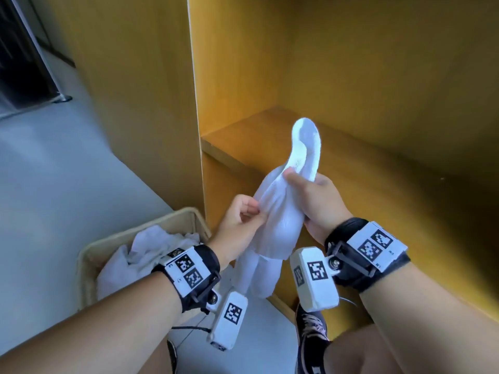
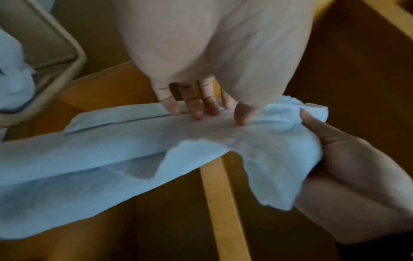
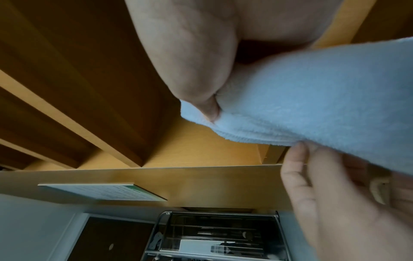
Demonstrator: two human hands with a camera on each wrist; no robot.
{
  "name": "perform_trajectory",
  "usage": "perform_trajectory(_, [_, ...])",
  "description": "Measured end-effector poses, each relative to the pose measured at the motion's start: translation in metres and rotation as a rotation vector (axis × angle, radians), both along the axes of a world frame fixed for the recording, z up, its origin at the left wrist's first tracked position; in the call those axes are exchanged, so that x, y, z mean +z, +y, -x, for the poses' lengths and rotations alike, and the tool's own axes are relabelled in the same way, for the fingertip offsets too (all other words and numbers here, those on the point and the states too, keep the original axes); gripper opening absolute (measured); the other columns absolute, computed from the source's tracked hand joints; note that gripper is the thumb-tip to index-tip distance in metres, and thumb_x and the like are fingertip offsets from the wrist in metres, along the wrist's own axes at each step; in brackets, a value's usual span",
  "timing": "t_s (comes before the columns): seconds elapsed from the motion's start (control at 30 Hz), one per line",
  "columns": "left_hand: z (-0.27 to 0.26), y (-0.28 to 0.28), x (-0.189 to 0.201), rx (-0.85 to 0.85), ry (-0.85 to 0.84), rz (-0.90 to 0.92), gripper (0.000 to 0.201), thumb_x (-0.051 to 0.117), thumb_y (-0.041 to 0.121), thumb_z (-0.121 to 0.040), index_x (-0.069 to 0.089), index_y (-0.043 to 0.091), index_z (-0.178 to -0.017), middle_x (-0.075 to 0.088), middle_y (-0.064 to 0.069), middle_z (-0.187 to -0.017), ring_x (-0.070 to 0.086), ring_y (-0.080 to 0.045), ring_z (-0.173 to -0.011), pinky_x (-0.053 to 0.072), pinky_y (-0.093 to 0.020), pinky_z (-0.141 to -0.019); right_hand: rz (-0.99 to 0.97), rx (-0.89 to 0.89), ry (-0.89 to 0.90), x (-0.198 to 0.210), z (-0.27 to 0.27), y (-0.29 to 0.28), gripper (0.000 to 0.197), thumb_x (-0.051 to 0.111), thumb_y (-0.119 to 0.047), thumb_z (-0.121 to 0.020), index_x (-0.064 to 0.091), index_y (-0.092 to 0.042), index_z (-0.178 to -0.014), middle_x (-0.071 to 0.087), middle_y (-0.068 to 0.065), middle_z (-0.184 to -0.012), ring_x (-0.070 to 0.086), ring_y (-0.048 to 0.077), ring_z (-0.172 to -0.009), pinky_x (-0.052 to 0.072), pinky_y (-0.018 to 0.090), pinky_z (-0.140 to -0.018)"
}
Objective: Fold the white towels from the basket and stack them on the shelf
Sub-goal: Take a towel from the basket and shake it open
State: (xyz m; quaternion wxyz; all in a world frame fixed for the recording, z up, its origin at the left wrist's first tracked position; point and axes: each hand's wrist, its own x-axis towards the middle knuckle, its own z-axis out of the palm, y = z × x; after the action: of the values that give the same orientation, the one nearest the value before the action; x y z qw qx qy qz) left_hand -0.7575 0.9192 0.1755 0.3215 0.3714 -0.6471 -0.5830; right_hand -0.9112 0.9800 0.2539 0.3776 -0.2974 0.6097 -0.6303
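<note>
A white towel [image 1: 280, 211] hangs bunched in the air in front of the yellow wooden shelf [image 1: 351, 157]. My right hand [image 1: 310, 195] grips its upper part, with a loop of cloth standing above the fist. My left hand [image 1: 243, 220] pinches an edge of the same towel lower down on its left side. In the left wrist view the towel [image 2: 111, 159] stretches sideways under the left hand's fingers [image 2: 194, 109]. In the right wrist view my thumb presses into the towel [image 3: 312, 98]. More white towels [image 1: 151, 249] lie crumpled in the beige basket [image 1: 89, 255] at lower left.
The shelf board lies bare behind the towel, with yellow walls on its left and back. The basket stands on the pale floor [image 1: 54, 171] against the shelf's left side. My dark shoe [image 1: 310, 327] is below the hands. A metal rack [image 3: 219, 236] stands further off.
</note>
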Motion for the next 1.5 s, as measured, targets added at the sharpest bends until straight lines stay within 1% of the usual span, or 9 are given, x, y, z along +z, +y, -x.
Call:
perform_trajectory(0.2, [0.002,-0.019,-0.055,0.100,-0.133,-0.063,0.035,0.073,0.033,-0.095,0.051,0.049,-0.116,0.067,-0.003,-0.108,0.067,-0.019,-0.101,0.059,-0.044,-0.090,-0.025,0.059,-0.060,-0.018,0.003,0.000,0.036,0.064,-0.025,-0.106,0.070,0.007,-0.120,0.075,0.026,-0.115,0.072,0.042,-0.113,0.053,0.059,-0.106])
perform_trajectory(0.3, [-0.003,-0.024,-0.076,0.126,-0.251,-0.055,0.031,0.072,0.036,-0.097,0.052,0.054,-0.112,0.065,-0.003,-0.108,0.066,-0.017,-0.096,0.058,-0.035,-0.080,-0.044,0.107,-0.076,-0.028,0.004,0.000,0.039,0.062,-0.025,-0.106,0.069,0.009,-0.122,0.075,0.026,-0.116,0.072,0.043,-0.114,0.052,0.059,-0.108])
perform_trajectory(0.53, [-0.003,-0.037,-0.094,0.130,-0.382,-0.021,0.026,0.055,0.033,-0.106,0.062,0.027,-0.130,0.070,0.001,-0.109,0.067,-0.023,-0.100,0.058,-0.041,-0.087,-0.032,0.202,-0.063,-0.035,0.005,-0.007,0.038,0.059,-0.023,-0.107,0.067,0.010,-0.125,0.074,0.027,-0.119,0.072,0.042,-0.115,0.051,0.060,-0.109])
perform_trajectory(0.67, [-0.002,-0.044,-0.093,0.183,-0.371,0.029,0.025,0.051,0.031,-0.107,0.056,0.022,-0.084,0.054,0.001,-0.080,0.055,-0.026,-0.079,0.042,-0.033,-0.063,-0.018,0.185,-0.069,-0.035,0.008,-0.009,0.036,0.060,-0.024,-0.107,0.068,0.006,-0.124,0.076,0.023,-0.117,0.074,0.037,-0.112,0.054,0.057,-0.107])
perform_trajectory(0.73, [-0.005,-0.046,-0.092,0.208,-0.365,0.077,0.028,0.051,0.030,-0.107,0.055,0.018,-0.081,0.053,-0.002,-0.078,0.052,-0.026,-0.076,0.036,-0.032,-0.061,-0.010,0.173,-0.082,-0.035,0.010,-0.010,0.035,0.061,-0.024,-0.107,0.068,0.005,-0.125,0.076,0.022,-0.118,0.074,0.036,-0.113,0.054,0.056,-0.107])
perform_trajectory(0.97, [-0.006,-0.054,-0.084,0.209,-0.211,0.069,0.026,0.048,0.022,-0.101,0.068,0.036,-0.092,0.055,0.014,-0.063,0.046,-0.005,-0.057,0.037,-0.025,-0.052,-0.037,0.129,-0.067,-0.047,0.020,-0.011,0.037,0.065,-0.031,-0.104,0.072,0.001,-0.121,0.078,0.020,-0.115,0.075,0.035,-0.110,0.057,0.055,-0.104])
perform_trajectory(1.3, [-0.003,-0.051,-0.059,0.174,-0.034,-0.066,0.021,0.043,0.026,-0.085,0.042,0.005,-0.087,0.033,-0.004,-0.073,0.033,-0.021,-0.069,0.029,-0.042,-0.066,-0.146,0.067,0.059,-0.069,0.034,-0.010,0.031,0.065,-0.036,-0.104,0.075,-0.007,-0.111,0.081,0.012,-0.103,0.079,0.028,-0.097,0.062,0.047,-0.089])
perform_trajectory(1.4, [0.000,-0.050,-0.053,0.202,0.039,-0.189,0.020,0.047,0.027,-0.083,0.047,0.006,-0.081,0.038,-0.004,-0.077,0.037,-0.021,-0.075,0.031,-0.042,-0.072,-0.132,0.019,0.084,-0.073,0.033,-0.013,0.022,0.069,-0.030,-0.102,0.065,-0.016,-0.119,0.078,0.017,-0.108,0.078,0.033,-0.097,0.063,0.058,-0.089])
perform_trajectory(1.5, [0.004,-0.049,-0.043,0.241,0.118,-0.327,0.013,0.058,0.031,-0.076,0.062,0.028,-0.064,0.051,0.000,-0.084,0.048,-0.021,-0.086,0.039,-0.041,-0.083,-0.139,-0.052,0.172,-0.076,0.032,-0.013,0.027,0.074,-0.031,-0.098,0.050,-0.038,-0.109,0.066,0.024,-0.094,0.062,0.036,-0.075,0.056,0.063,-0.067])
